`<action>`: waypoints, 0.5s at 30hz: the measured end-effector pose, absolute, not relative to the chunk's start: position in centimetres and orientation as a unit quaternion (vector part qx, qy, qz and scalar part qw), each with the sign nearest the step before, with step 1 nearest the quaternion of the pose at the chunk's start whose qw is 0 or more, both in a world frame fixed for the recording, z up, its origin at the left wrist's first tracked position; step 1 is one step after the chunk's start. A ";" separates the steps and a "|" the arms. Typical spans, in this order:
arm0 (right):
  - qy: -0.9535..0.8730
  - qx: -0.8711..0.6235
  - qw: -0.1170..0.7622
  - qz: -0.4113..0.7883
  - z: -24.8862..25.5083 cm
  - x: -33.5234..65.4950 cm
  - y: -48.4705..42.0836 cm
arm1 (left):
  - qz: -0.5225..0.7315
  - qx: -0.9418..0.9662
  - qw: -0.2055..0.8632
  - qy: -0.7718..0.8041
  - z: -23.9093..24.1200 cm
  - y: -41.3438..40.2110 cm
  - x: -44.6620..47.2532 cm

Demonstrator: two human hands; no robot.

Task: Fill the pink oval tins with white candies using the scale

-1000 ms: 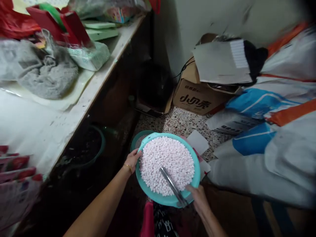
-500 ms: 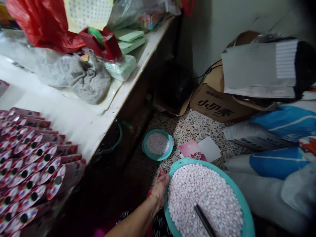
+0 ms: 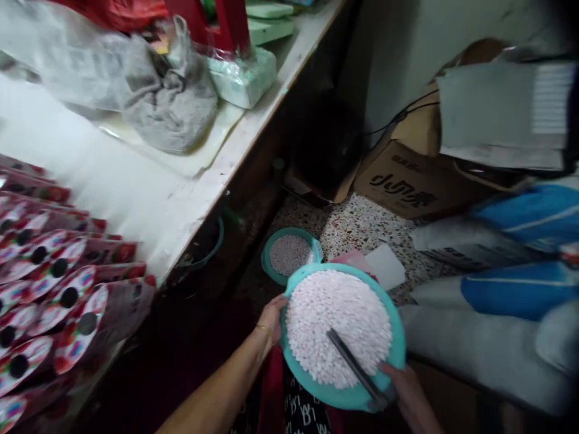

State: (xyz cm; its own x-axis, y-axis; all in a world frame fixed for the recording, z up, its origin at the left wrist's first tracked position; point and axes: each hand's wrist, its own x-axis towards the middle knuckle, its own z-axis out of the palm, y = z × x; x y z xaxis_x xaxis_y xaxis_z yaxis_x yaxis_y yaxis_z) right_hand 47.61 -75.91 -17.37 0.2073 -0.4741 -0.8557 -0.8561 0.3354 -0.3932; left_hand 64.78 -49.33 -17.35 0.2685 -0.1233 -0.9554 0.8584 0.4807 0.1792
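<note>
The left hand (image 3: 271,316) grips the left edge of a turquoise basin (image 3: 332,395), its fingers closed on the rim, and the right hand (image 3: 402,380), blurred, holds the rim at the lower right, its digits partly hidden. The basin is held out in front of the body, above patterned black-and-white cloth (image 3: 305,413), its mouth facing up and toward the camera. It is rounded, so no long axis stands out; the white pellets (image 3: 325,307) heaped in it fill most of its mouth. The clear axis belongs to a dark, narrow metal rod (image 3: 350,355) lying aslant on them: one end points up and left to near the middle of the heap, the other runs down and right across the rim, just beside the right hand; whether that hand touches it, I cannot tell. The left forearm rises from the lower left, a thin bracelet (image 3: 263,327) at its wrist; the right forearm comes up from the lower right, angled inward. Beyond the basin's upper-left edge, a smaller turquoise basin (image 3: 266,256) of pale pellets sits on the floor, with a white sheet (image 3: 386,266) to its right. Farther out are a brown carton (image 3: 393,187), white-and-blue sacks (image 3: 502,292) on the right, and, on the left, a worktop (image 3: 149,187) bearing rows of pinkish packets (image 3: 117,319) and a grey cloth (image 3: 176,117).
</note>
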 end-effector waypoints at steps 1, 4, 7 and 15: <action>0.583 -0.548 0.576 0.167 -17.6 48.6 -74.6 | -0.333 0.369 0.701 0.510 -17.3 -48.0 64.9; 0.527 -0.563 0.615 0.167 -17.5 51.2 -70.8 | -0.321 0.375 0.684 0.537 -16.3 -44.1 66.0; 0.498 -0.573 0.628 0.170 -17.6 53.4 -68.1 | -0.316 0.394 0.673 0.541 -15.4 -41.8 67.7; 0.464 -0.559 0.666 0.169 -23.2 59.6 -70.9 | -0.358 0.463 0.603 0.542 -19.0 -45.0 73.5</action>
